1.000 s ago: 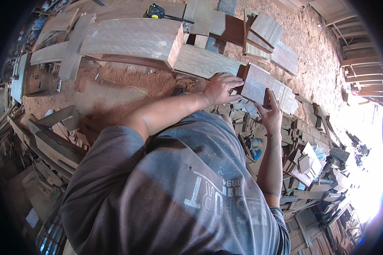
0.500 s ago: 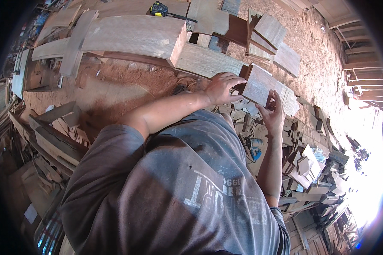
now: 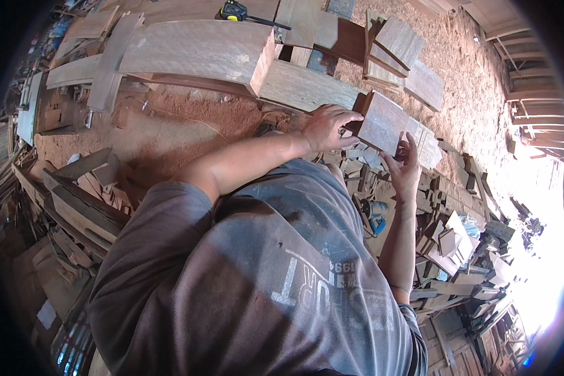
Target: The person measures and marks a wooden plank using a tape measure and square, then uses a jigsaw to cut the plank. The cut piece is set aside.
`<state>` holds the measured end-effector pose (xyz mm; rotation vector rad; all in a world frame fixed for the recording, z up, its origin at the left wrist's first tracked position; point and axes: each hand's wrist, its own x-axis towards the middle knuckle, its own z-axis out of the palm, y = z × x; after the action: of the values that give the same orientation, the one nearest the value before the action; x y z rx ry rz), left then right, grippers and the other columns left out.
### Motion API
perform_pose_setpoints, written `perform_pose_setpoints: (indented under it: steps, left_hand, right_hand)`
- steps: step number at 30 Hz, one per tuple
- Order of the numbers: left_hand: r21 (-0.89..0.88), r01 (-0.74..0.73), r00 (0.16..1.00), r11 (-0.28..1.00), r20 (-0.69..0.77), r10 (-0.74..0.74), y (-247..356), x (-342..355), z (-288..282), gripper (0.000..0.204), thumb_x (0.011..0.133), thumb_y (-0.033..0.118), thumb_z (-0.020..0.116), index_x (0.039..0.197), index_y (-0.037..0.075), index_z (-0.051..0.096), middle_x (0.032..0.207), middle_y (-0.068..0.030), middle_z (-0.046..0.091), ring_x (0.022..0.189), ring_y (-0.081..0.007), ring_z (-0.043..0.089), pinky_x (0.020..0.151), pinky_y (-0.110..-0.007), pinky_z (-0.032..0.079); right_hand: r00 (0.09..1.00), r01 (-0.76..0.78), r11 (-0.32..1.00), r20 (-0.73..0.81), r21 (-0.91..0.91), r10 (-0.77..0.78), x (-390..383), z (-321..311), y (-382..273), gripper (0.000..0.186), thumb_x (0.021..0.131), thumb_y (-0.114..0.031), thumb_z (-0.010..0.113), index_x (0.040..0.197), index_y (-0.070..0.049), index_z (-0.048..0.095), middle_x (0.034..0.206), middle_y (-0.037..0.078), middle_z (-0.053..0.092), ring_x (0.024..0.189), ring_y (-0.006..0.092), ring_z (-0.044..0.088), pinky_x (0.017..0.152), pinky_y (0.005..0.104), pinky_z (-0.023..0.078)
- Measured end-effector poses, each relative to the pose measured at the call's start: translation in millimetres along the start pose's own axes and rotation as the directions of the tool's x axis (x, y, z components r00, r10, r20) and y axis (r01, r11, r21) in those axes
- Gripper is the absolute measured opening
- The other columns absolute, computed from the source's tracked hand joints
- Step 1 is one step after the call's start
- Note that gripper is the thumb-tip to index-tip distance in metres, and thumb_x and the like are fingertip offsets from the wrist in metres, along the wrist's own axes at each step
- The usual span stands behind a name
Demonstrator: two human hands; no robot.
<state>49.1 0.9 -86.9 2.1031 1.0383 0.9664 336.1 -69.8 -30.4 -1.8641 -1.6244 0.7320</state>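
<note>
A short stack of flat wooden boards (image 3: pixel 383 123), the top one pale and weathered, lies just in front of me to the right. My left hand (image 3: pixel 329 128) grips its left end, fingers over the darker brown edges and thumb below. At the near right corner is my right hand (image 3: pixel 405 164), its curled fingers and thumb pinching the edge. Under the stack's left side runs a long greyish plank (image 3: pixel 308 88). Some of my fingertips are hidden behind the boards.
A thick wide board (image 3: pixel 197 53) lies at the left, with a black and yellow tape measure (image 3: pixel 233 11) beyond it. More cut boards (image 3: pixel 398 44) are piled at the far right. A blue power tool (image 3: pixel 376 216) sits among wood offcuts (image 3: pixel 448 241) below my right arm.
The stack has shifted very slightly between my hands. Both hands keep nearly the same place and grip.
</note>
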Motion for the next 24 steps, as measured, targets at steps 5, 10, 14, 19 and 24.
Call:
perform_pose_setpoints:
  steps: [5,10,14,19,24]
  left_hand:
    - [-0.02,-0.008,1.0,1.0,-0.012,0.008,-0.6,0.5,0.5,0.055,0.086,0.035,0.091,0.134,0.016,0.073,0.133,-0.0074,0.077,0.124,-0.0299,0.072,0.112,-0.045,0.054]
    - [-0.014,0.01,1.0,1.0,0.016,-0.01,-0.2,0.8,-2.1,0.055,0.086,0.033,0.091,0.135,0.016,0.073,0.128,-0.0115,0.077,0.122,-0.0323,0.072,0.109,-0.045,0.056]
    - [0.009,0.048,0.998,0.999,0.036,-0.049,1.9,0.4,-4.4,0.057,0.085,0.033,0.092,0.137,0.017,0.074,0.123,-0.0135,0.077,0.119,-0.0335,0.073,0.106,-0.046,0.058]
    - [0.004,0.042,0.999,0.999,0.028,-0.043,3.5,0.5,-5.2,0.058,0.084,0.033,0.092,0.137,0.017,0.074,0.122,-0.0136,0.078,0.118,-0.0333,0.073,0.105,-0.046,0.058]
    - [-0.024,-0.039,0.999,0.999,-0.029,0.038,1.8,1.7,-2.9,0.056,0.085,0.033,0.092,0.135,0.015,0.077,0.126,-0.0105,0.08,0.118,-0.031,0.074,0.105,-0.045,0.058]
  right_hand:
    - [1.0,0.0,1.0,0.009,-0.01,0.0,-0.2,-0.4,0.8,0.092,0.084,-0.02,0.097,0.163,-0.01,0.052,0.126,0.015,0.077,0.102,0.0258,0.076,0.09,0.0401,0.062]
    - [1.0,0.02,0.999,0.004,-0.028,-0.02,-1.5,-0.6,-1.2,0.093,0.082,-0.02,0.099,0.162,-0.01,0.052,0.126,0.015,0.076,0.102,0.0252,0.075,0.09,0.0402,0.062]
    - [0.999,0.035,0.998,0.01,-0.047,-0.034,-1.6,-0.2,0.6,0.093,0.083,-0.02,0.098,0.163,-0.01,0.052,0.126,0.015,0.076,0.102,0.0249,0.075,0.089,0.0399,0.062]
    - [0.999,0.046,0.996,0.014,-0.07,-0.045,-0.2,-0.8,-0.1,0.084,0.087,-0.012,0.095,0.161,-0.008,0.056,0.128,0.013,0.077,0.097,0.0153,0.072,0.087,0.0329,0.061]
    - [0.998,0.038,0.997,0.053,-0.061,-0.035,1.3,-5.2,-4.5,0.07,0.09,-0.014,0.092,0.154,-0.007,0.066,0.131,0.01,0.077,0.098,0.0127,0.071,0.087,0.0298,0.059]
